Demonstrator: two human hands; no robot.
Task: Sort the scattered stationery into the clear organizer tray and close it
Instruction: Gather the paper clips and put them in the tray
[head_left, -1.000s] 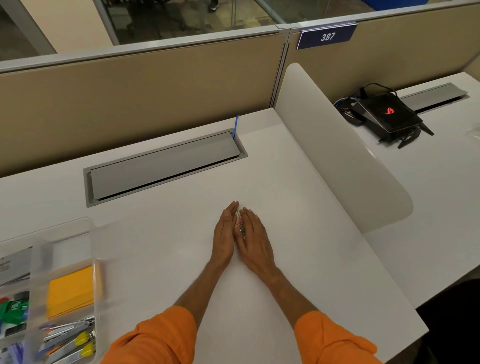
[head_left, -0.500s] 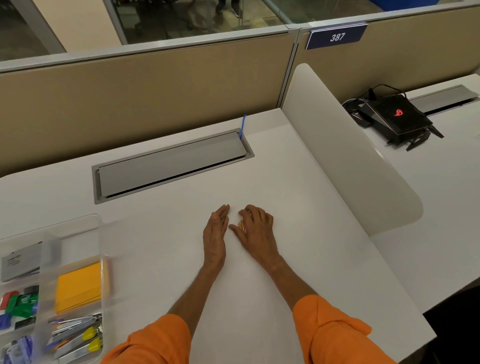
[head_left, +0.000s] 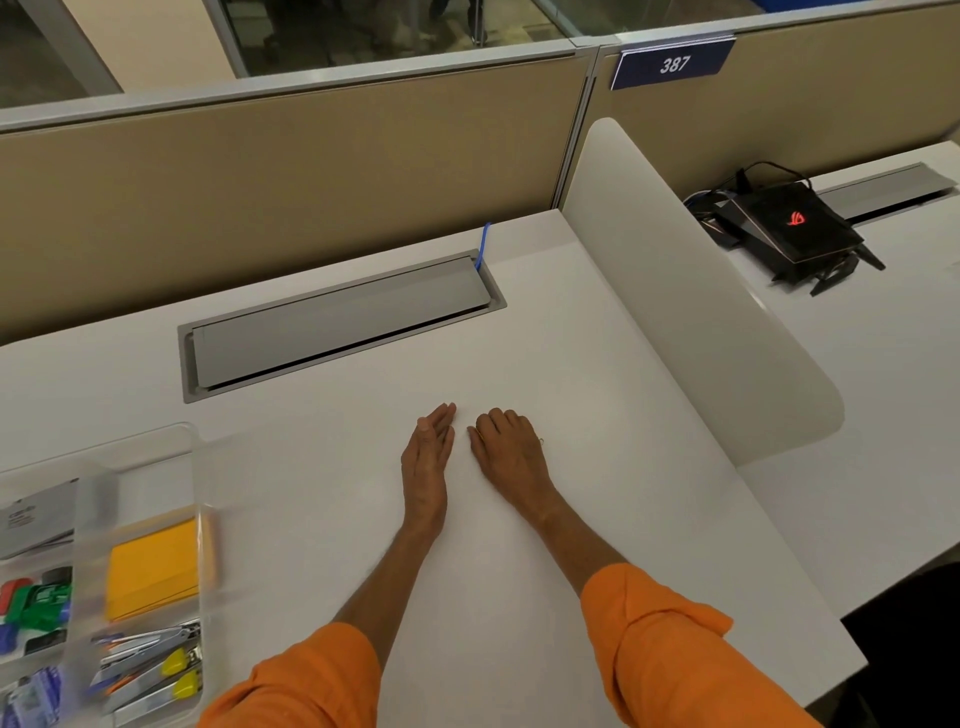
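Note:
The clear organizer tray (head_left: 193, 467) stands open at the lower left of the white desk. It holds a yellow note pad (head_left: 153, 569), grey tools with yellow tips (head_left: 150, 670), green pieces (head_left: 39, 603) and a grey card (head_left: 36, 514). My left hand (head_left: 427, 467) stands on its edge mid-desk, fingers straight, holding nothing. Just to its right, my right hand (head_left: 506, 452) lies knuckles up with the fingers curled under. The small metal pieces seen earlier between my palms are hidden beneath it.
A grey cable hatch (head_left: 337, 322) with a blue tie (head_left: 484, 244) is set into the desk behind my hands. A white curved divider (head_left: 701, 312) walls off the right side, with a black device (head_left: 789, 228) beyond it. Beige partitions close the back.
My palms were pressed together around small metal pieces. They have parted, and my right fingers have curled over the pieces. The view has shifted slightly to the left.

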